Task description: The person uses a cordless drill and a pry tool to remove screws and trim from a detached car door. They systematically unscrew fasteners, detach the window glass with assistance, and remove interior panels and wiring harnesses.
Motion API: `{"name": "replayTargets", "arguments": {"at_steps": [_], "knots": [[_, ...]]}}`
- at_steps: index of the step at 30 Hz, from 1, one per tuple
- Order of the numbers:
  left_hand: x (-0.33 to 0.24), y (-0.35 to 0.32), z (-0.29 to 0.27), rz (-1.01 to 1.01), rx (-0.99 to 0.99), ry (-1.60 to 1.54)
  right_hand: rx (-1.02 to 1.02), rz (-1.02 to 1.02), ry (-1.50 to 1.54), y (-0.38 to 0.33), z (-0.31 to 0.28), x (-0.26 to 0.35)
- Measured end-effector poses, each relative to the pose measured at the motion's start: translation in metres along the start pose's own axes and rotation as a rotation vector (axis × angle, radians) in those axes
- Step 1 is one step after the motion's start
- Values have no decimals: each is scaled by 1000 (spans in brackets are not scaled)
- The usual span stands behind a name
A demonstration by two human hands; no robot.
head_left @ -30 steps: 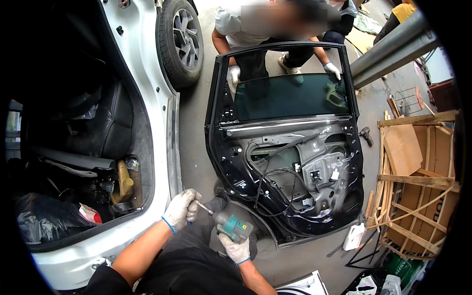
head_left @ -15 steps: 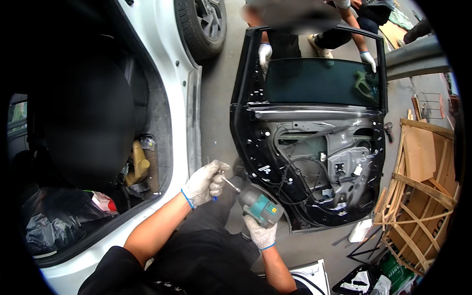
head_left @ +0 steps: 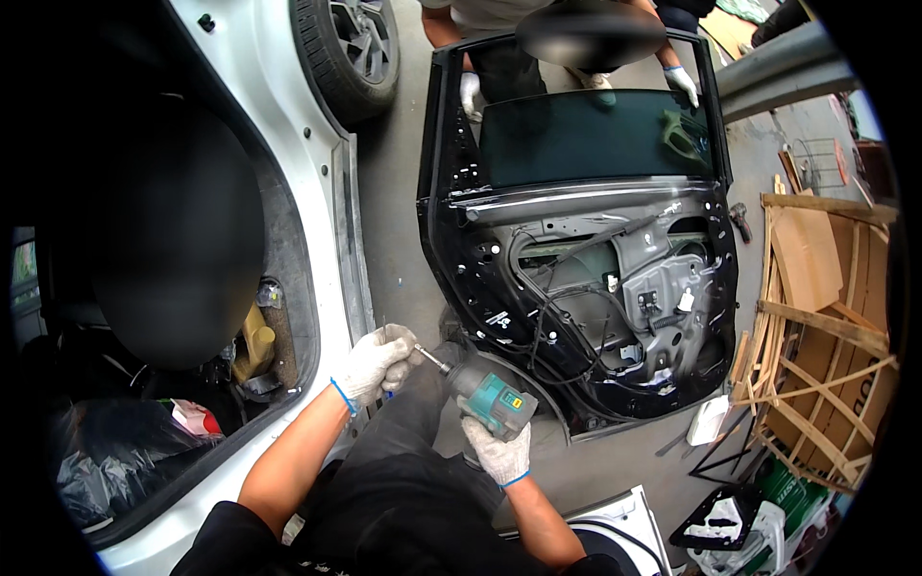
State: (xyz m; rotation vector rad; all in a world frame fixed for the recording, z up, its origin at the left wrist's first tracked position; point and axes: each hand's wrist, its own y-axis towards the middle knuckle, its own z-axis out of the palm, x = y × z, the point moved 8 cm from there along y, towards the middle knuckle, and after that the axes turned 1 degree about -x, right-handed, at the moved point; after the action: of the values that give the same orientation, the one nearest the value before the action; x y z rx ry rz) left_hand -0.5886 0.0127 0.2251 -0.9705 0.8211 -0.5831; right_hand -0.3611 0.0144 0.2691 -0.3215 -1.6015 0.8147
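Observation:
My right hand point(head_left: 499, 451), in a white glove, grips a teal and grey cordless driver point(head_left: 488, 398) whose bit points left. My left hand point(head_left: 376, 363), also gloved, is closed around the tip of the bit point(head_left: 429, 358), close to the sill of a white car point(head_left: 338, 230). Just beyond the tool a black car door point(head_left: 576, 240) stands upright, its inner panel stripped to bare metal and cables. Another person behind the door holds its top frame with gloved hands point(head_left: 680, 84).
The white car's open doorway point(head_left: 182, 288) shows a dark seat and clutter on the floor. A rear wheel point(head_left: 351, 48) is at the top. Wooden crates point(head_left: 826, 326) stand on the right. White and black parts point(head_left: 711, 523) lie on the concrete at lower right.
The view has shifted, so the door and car now sit lower and larger. My hands stay on the driver and its bit, slightly nearer the car's sill.

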Motion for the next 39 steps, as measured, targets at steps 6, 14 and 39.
{"name": "replayTargets", "arguments": {"at_steps": [6,14,39], "knots": [[18,10,19,39,-199,54,-129,-314,-395,-9,-4,4],[43,21,9,59,-407,15,-218,-421,-480,-19,0,-6],[22,288,20,220,64,583,-153,18,-682,170,15,-65]]}}
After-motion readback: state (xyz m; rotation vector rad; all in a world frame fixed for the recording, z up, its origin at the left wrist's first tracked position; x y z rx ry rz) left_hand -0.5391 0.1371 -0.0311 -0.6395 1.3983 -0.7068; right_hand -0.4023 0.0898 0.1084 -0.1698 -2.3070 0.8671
